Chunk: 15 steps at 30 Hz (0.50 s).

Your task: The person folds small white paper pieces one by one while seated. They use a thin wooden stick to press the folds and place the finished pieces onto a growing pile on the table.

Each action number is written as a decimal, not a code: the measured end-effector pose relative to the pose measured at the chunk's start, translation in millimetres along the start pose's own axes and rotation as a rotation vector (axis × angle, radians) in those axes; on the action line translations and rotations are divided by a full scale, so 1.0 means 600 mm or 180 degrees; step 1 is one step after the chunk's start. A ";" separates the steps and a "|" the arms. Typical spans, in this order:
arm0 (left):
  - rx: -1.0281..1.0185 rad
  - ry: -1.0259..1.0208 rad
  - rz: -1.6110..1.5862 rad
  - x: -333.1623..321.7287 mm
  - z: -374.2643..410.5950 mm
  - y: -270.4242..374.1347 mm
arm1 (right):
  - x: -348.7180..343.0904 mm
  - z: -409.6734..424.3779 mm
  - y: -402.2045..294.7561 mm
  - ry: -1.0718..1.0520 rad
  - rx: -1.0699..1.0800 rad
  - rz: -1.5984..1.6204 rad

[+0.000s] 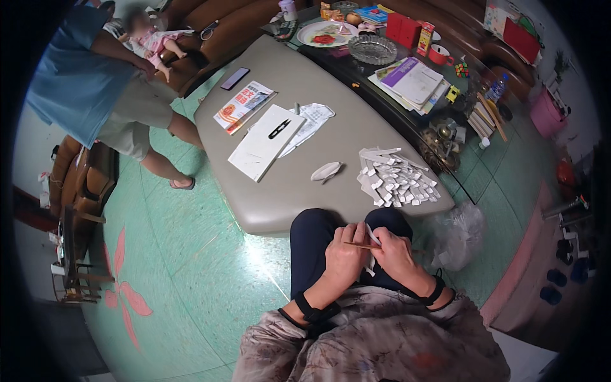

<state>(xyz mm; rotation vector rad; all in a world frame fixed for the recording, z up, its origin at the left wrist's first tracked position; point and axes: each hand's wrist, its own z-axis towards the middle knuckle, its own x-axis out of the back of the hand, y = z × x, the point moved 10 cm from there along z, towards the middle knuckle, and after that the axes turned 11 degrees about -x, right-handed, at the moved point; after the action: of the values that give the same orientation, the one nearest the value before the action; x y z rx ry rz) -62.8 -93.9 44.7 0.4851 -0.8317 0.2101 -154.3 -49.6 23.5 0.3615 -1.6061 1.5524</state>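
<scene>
Above my lap, my left hand [347, 254] and my right hand [394, 251] meet with fingertips close together. A narrow white fabric-like piece [372, 235] pokes up between them, its lower end hanging below; my left fingers close around it. A thin wooden stick [361, 245] lies across the back of my left fingers and runs into my right hand's grip. Beyond my knees, a pile of folded white pieces [398, 180] covers the right corner of a grey padded bench [281, 210]. One loose white piece [326, 171] rests left of that pile. My fingertips are partly hidden.
Black thread snips [279, 129] lie on a white flat box [262, 148], near a booklet [244, 107] and a phone [235, 79]. A cluttered glass table [405, 107] adjoins the bench. A clear plastic bag [458, 236] sits at right. One person [81, 81] stands left; a child sits behind.
</scene>
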 end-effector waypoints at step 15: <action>-0.0283 0.0381 -0.0959 0.044 0.007 0.003 | 0.009 0.022 -0.006 0.0084 0.0213 0.0461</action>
<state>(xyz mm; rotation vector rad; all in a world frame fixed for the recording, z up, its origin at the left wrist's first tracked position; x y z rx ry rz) -48.7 -94.5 67.6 0.5026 -0.6389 -0.0750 -159.9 -60.5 31.7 0.2644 -1.5921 1.7164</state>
